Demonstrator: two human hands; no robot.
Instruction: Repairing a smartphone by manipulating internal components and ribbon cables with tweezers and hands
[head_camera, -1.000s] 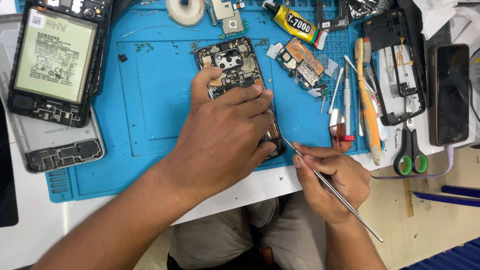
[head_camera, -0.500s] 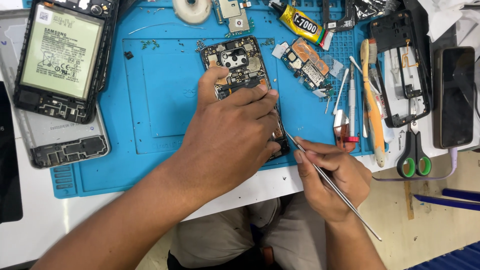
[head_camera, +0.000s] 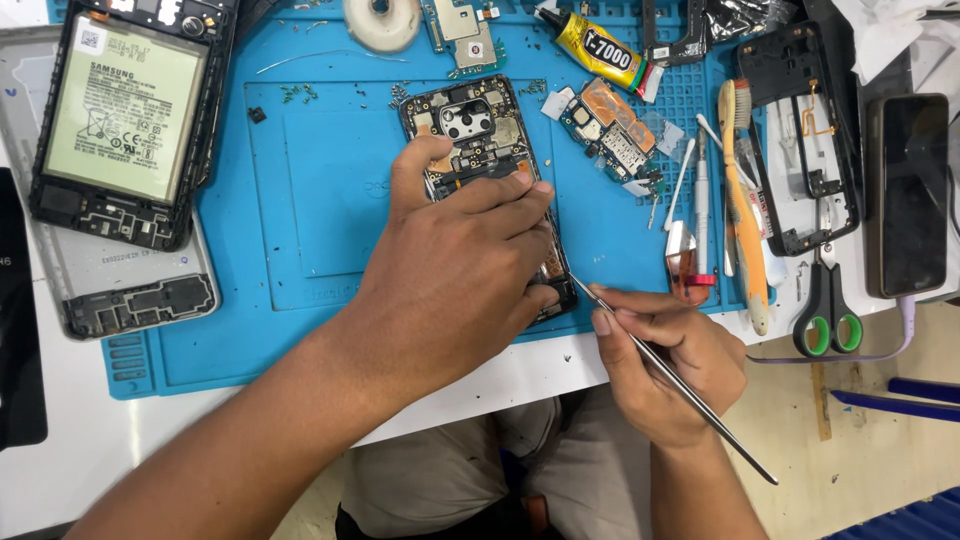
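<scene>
Left hand (head_camera: 455, 270) lies flat, pinning the opened phone (head_camera: 487, 170) at the blue mat's (head_camera: 300, 220) centre; right hand (head_camera: 665, 365) at 4 o'clock pinches metal tweezers (head_camera: 670, 378): keep tip shallow, pressure light, phone steady.

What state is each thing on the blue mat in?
Opened black phone: back off, insides showing, pinned flat by left hand.
Thin metal tweezers: held in right hand, tip at phone's lower edge.
Yellow glue tube: lying down, capped.
Green-handled scissors: closed.
Second black phone with pale battery: back off.
</scene>
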